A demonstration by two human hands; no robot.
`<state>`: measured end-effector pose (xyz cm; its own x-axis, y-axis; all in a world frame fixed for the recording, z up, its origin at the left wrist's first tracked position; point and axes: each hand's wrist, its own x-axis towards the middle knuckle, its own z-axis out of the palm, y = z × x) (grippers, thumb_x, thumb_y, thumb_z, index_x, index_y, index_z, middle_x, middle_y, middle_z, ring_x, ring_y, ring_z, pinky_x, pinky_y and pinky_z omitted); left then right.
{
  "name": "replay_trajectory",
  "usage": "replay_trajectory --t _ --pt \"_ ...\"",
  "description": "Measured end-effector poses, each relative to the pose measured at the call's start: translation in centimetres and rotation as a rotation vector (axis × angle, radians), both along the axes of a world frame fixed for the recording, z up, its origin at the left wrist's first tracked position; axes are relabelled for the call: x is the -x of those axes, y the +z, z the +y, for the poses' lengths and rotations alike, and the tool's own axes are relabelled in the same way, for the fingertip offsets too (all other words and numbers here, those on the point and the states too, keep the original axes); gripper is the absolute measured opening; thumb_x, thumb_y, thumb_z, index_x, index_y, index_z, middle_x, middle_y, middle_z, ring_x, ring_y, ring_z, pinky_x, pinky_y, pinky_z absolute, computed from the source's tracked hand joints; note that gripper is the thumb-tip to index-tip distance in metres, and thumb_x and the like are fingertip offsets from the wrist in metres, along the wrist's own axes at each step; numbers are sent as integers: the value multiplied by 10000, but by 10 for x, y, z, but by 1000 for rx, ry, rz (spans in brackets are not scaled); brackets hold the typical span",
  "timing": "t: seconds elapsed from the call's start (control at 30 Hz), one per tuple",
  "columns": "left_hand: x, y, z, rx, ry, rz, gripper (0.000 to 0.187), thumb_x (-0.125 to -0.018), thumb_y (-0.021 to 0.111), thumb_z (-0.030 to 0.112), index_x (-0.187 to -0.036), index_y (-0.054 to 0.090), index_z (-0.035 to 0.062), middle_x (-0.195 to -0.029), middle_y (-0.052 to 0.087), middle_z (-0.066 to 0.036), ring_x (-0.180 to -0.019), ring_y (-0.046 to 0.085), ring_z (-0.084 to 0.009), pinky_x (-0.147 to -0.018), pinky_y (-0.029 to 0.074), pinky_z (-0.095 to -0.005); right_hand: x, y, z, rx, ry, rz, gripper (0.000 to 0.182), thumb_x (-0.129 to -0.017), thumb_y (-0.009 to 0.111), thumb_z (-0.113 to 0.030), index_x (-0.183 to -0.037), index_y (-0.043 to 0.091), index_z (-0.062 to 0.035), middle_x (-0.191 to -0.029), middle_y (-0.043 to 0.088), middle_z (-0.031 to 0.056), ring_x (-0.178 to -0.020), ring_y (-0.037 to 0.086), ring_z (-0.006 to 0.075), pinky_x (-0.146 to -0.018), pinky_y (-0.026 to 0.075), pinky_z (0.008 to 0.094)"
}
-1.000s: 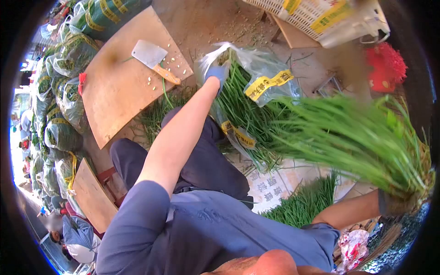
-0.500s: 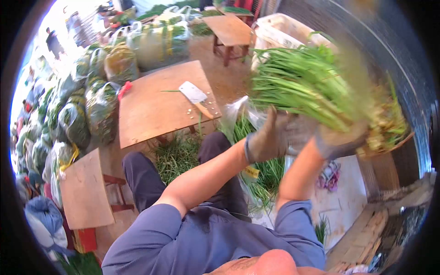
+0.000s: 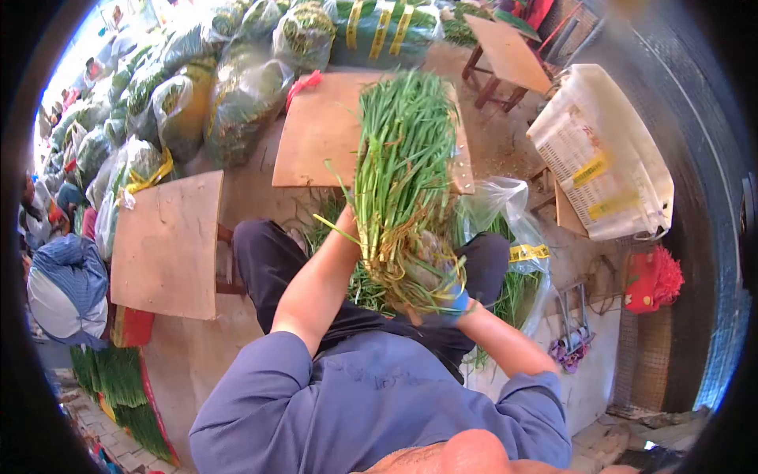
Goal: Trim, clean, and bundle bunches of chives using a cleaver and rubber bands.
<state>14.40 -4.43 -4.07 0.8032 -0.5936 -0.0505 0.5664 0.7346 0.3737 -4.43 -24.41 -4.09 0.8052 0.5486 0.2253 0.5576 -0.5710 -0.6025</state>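
A thick bunch of garlic chives (image 3: 407, 150) lies over the small wooden table (image 3: 316, 130) in front of me, leafy ends pointing away. Its pale roots and yellowed leaves (image 3: 395, 265) hang toward my lap. My right hand (image 3: 448, 302), in a glove with a blue cuff, is closed round the root end, its fingers partly covered by stalks. My left forearm (image 3: 328, 253) reaches under the bunch's left side; the left hand itself is hidden there. No cleaver can be made out, as the bunch covers that part of the tabletop.
Plastic bags (image 3: 249, 95) stuffed with greens are piled at the far left. A second wooden table (image 3: 166, 245) stands left, another stool (image 3: 505, 51) far right. Beside my right knee is an open clear bag (image 3: 513, 272) of greens. A white crate (image 3: 608, 158) stands at right.
The chives have moved from the right, by the crate, to over the table in front of me. My right hand came with them; my left hand went from visible to hidden beneath.
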Motion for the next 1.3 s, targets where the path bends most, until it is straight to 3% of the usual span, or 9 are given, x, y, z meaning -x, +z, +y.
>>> replay_trajectory --t 0.1,0.17,0.23,0.37,0.53,0.63,0.77,0.93,1.3 --pt "-19 -51 37 -65 36 63 812 -836 532 683 -1411 454 115 -1348 536 -118 -1178 550 -299 -1006 456 -494 -1 13 -22 54 132 16 391 -888 673 -329 -1209 628 -110 -1230 647 154 -1037 663 348 -889 541 391" --pt "-24 -81 54 -80 59 111 797 -837 547 665 -1405 462 112 -1333 547 -117 -1162 560 -298 -996 464 -493 -14 18 -49 225 -356 499 429 -954 589 -376 -1255 590 -71 -951 721 127 -853 710 315 -760 572 394" --pt "-22 -103 64 -96 72 165 783 -838 561 647 -1399 469 110 -1317 557 -117 -1146 569 -297 -985 471 -492 -76 -2 -89 -187 -605 1290 501 -997 477 -474 -1241 585 -50 -1002 715 143 -904 704 295 -769 566 382" --pt "-21 -121 74 -122 102 213 754 -840 591 611 -1387 483 104 -1287 578 -116 -1114 587 -295 -965 487 -490 -188 -72 -41 -738 -617 1023 713 -969 382 -639 -1335 511 -40 -1301 585 184 -1145 611 270 -894 518 368" --pt "-9 -112 85 -168 106 243 718 -842 628 567 -1371 502 97 -1249 605 -115 -1075 611 -293 -939 507 -488 -273 -86 33 -1074 -595 822 850 -899 418 -735 -1389 471 -42 -1362 556 117 -1236 537 242 -944 484 402" --pt "-3 -111 88 -195 103 247 698 -844 650 540 -1362 513 93 -1226 621 -114 -1051 624 -292 -924 519 -487 -276 -51 58 -1384 -430 1160 903 -855 439 -777 -1410 458 -65 -1367 549 100 -1212 554 253 -960 497 443" --pt "0 -114 90 -217 82 232 671 -846 679 504 -1349 527 88 -1196 642 -113 -1019 643 -290 -904 534 -486 -281 -6 65 -1652 -307 1117 774 -896 419 -735 -1382 511 -140 -1261 617 79 -1123 602 227 -923 529 431" --pt "11 -34 83 -348 -57 84 693 -778 789 392 -1327 533 55 -1166 654 -106 -995 662 -249 -862 562 -420 -284 10 42 -1557 -115 1062 746 -888 511 -666 -1407 468 -132 -1306 592 80 -1151 599 241 -961 525 432" --pt "1 -32 79 -806 -279 -434 776 -750 827 138 -1406 426 30 -1287 591 -62 -1122 572 -163 -979 475 -353 -255 40 56 -895 22 1188 456 -869 716 -201 -1273 554 -64 -1055 672 72 -918 680 174 -780 594 325"
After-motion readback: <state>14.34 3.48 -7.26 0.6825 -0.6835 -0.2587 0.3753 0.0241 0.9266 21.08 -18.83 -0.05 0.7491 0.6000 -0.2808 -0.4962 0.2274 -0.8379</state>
